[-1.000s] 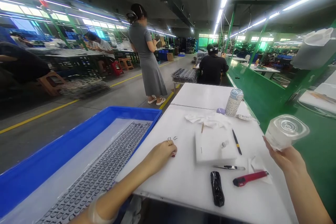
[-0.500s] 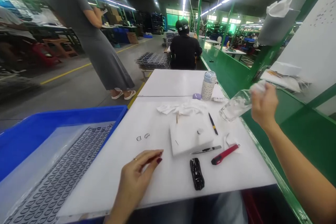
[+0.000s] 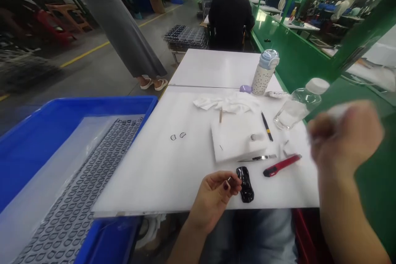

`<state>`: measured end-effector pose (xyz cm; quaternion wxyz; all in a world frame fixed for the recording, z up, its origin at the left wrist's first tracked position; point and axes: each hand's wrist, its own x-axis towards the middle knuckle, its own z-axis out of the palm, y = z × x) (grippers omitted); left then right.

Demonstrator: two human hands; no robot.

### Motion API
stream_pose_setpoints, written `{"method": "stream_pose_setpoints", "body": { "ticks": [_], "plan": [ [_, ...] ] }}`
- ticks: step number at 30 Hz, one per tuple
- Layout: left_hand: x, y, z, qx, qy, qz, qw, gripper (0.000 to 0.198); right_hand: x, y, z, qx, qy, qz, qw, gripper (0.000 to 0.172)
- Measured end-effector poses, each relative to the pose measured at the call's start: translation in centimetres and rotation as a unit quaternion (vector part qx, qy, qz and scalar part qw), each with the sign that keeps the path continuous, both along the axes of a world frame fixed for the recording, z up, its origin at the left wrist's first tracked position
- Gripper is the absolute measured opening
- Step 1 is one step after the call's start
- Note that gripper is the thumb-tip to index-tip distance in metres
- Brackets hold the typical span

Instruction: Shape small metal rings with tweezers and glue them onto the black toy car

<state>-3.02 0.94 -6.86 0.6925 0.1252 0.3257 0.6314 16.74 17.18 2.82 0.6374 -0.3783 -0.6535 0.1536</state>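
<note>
My left hand (image 3: 215,195) hovers at the near edge of the white table (image 3: 173,173), fingers curled in a pinch on something tiny that I cannot make out. Just right of it lies a glossy black object (image 3: 245,178). My right hand (image 3: 346,140) is raised off the table's right side and smeared by motion, so its fingers do not show clearly. A clear bottle with a white cap (image 3: 297,105) stands tilted at the table's right edge, apart from that hand. Two small dark rings (image 3: 177,136) lie on the table.
A white pad (image 3: 236,140), tweezers (image 3: 256,158), a red knife (image 3: 281,165), a black pen (image 3: 266,126), crumpled tissue (image 3: 227,102) and a dotted bottle (image 3: 263,72) sit ahead. A blue tray (image 3: 55,132) with a grey parts mat (image 3: 83,198) is left. One person stands, another sits beyond.
The clear bottle has left my right hand and now rests at the table edge. My right hand swung down and nearer. My left hand slid right toward the black object.
</note>
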Motion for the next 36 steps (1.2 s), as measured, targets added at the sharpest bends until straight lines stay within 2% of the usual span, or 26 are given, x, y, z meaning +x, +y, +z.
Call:
{"method": "stream_pose_setpoints", "body": {
  "ticks": [2, 3, 4, 6, 7, 10, 13, 15, 18, 23, 26, 28, 30, 33, 35, 36],
  "plan": [
    [0.0, -0.1, 0.1, 0.000, -0.007, -0.003, 1.000, 0.031, -2.0, -5.1, -2.2, 0.024, -0.083, 0.070, 0.994, 0.021],
    [0.0, -0.1, 0.1, 0.001, -0.010, -0.004, 1.000, 0.031, -3.0, -7.2, -3.2, 0.048, -0.168, 0.143, 0.974, 0.010],
    [0.0, -0.2, 0.2, 0.001, -0.011, -0.005, 1.000, 0.031, -3.8, -8.8, -4.1, 0.061, -0.199, 0.180, 0.961, 0.007],
    [0.1, -0.2, 0.3, 0.000, -0.011, -0.007, 1.000, 0.030, -4.9, -10.8, -5.1, 0.076, -0.236, 0.201, 0.948, 0.014],
    [0.1, -0.2, 0.4, -0.001, -0.009, -0.008, 1.000, 0.028, -5.3, -11.2, -5.4, 0.082, -0.239, 0.189, 0.949, 0.015],
    [0.2, -0.2, 0.6, -0.003, -0.003, -0.006, 1.000, 0.025, -5.5, -11.2, -5.3, 0.108, -0.263, 0.165, 0.944, 0.016],
    [0.3, -0.2, 0.6, -0.002, -0.002, -0.002, 1.000, 0.024, -4.6, -11.0, -4.3, 0.122, -0.309, 0.198, 0.922, 0.016],
    [0.4, -0.2, 0.6, -0.001, -0.001, -0.001, 1.000, 0.025, -4.0, -11.0, -3.6, 0.124, -0.337, 0.196, 0.913, 0.014],
    [0.3, -0.2, 0.6, 0.002, 0.006, 0.000, 1.000, 0.025, -3.9, -11.0, -3.2, 0.121, -0.339, 0.163, 0.919, 0.013],
    [0.3, -0.2, 0.8, 0.005, 0.030, 0.008, 1.000, 0.024, -4.9, -11.3, -3.5, 0.125, -0.338, 0.218, 0.907, 0.024],
    [0.4, -0.3, 0.7, 0.010, 0.050, 0.008, 0.999, 0.024, -3.8, -11.5, -3.1, 0.111, -0.375, 0.215, 0.895, 0.024],
    [0.4, -0.4, 0.6, 0.013, 0.071, 0.006, 0.997, 0.025, -2.3, -11.6, -3.0, 0.095, -0.376, 0.182, 0.904, 0.016],
    [0.2, -0.7, 0.6, 0.017, 0.099, 0.005, 0.995, 0.027, -0.8, -11.6, -3.2, 0.065, -0.342, 0.134, 0.928, 0.012],
    [-0.3, -1.5, 0.5, 0.021, 0.149, 0.000, 0.989, 0.024, 0.4, -12.0, -4.4, -0.027, -0.283, 0.116, 0.952, 0.013],
    [-0.5, -2.1, 0.5, 0.057, 0.274, 0.026, 0.960, 0.013, 0.4, -12.4, -5.7, -0.091, -0.256, 0.134, 0.953, 0.012],
    [-0.5, -2.3, 0.4, 0.093, 0.369, 0.049, 0.924, 0.012, 0.2, -12.6, -6.4, -0.117, -0.246, 0.138, 0.952, 0.011]
  ]
}}
